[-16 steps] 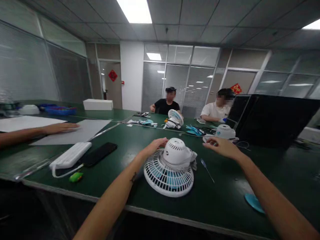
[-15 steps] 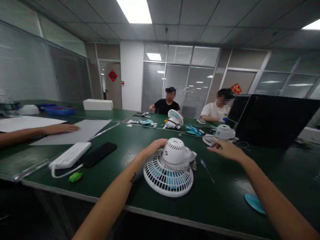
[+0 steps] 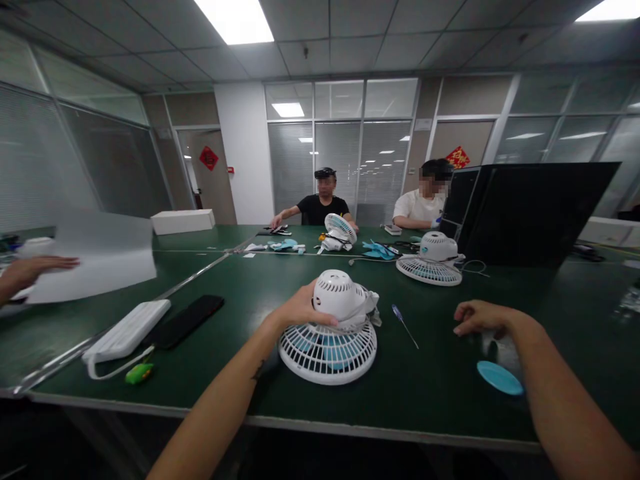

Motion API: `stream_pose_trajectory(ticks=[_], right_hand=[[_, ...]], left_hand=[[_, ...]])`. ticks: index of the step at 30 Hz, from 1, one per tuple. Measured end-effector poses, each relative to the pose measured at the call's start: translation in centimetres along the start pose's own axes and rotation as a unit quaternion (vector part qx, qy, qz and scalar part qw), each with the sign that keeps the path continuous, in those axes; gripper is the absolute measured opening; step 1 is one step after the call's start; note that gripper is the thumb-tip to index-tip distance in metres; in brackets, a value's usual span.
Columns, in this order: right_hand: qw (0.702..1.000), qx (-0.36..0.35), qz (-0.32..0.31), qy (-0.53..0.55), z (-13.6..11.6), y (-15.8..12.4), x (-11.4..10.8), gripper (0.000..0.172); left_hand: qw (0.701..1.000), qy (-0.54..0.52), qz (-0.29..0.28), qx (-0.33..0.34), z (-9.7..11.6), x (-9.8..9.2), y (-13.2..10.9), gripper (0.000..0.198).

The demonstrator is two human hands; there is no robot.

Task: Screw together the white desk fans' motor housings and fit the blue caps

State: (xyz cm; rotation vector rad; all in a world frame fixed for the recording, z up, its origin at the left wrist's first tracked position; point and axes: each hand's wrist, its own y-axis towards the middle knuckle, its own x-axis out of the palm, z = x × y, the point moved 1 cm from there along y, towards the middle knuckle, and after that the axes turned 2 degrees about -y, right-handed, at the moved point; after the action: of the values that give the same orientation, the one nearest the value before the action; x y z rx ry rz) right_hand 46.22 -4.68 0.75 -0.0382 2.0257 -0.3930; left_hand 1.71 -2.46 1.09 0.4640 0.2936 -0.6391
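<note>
A white fan (image 3: 327, 357) with blue blades lies face down on the green table, its motor housing pointing up. My left hand (image 3: 305, 307) is wrapped around the left side of that housing, thumb across the front. To the right of the fan, my right hand (image 3: 483, 317) hovers low over the table, fingers loosely bent and apart, with nothing visible in them. A screwdriver (image 3: 404, 325) with a thin shaft lies between the fan and my right hand. Just below my right hand is a light-blue oval disc (image 3: 500, 378).
A second fan (image 3: 430, 269) lies face down further back, beside a black computer case (image 3: 525, 217). A white power strip (image 3: 127, 328), black phone (image 3: 193, 320) and green toy (image 3: 139, 373) sit at left. Two people sit opposite; another person's hand (image 3: 43, 270) touches a white sheet (image 3: 105, 257).
My right hand has drawn back toward me and right, away from the second fan. My left hand has closed further around the housing. At left, the white sheet has been lifted.
</note>
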Motion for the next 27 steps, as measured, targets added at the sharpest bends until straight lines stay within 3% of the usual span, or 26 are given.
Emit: stream_pose_trajectory(ticks=[4, 13, 23, 27], right_hand=[[0.998, 0.026, -0.046, 0.024, 0.0, 0.6, 0.6, 0.041], [0.998, 0.008, -0.056, 0.03, 0.0, 1.1, 0.8, 0.025], [0.997, 0.007, -0.008, 0.079, 0.0, 1.4, 1.0, 0.05], [0.996, -0.012, -0.037, 0.078, -0.5, 1.0, 0.9, 0.052]], left_hand=[[1.0, 0.001, 0.0, 0.005, -0.1, 0.0, 0.0, 0.087], [1.0, 0.017, 0.005, 0.003, -0.4, 0.0, 0.1, 0.088], [1.0, 0.017, -0.003, -0.011, -0.4, -0.2, 0.1, 0.091], [1.0, 0.014, 0.005, -0.016, -0.2, -0.1, 0.0, 0.092]])
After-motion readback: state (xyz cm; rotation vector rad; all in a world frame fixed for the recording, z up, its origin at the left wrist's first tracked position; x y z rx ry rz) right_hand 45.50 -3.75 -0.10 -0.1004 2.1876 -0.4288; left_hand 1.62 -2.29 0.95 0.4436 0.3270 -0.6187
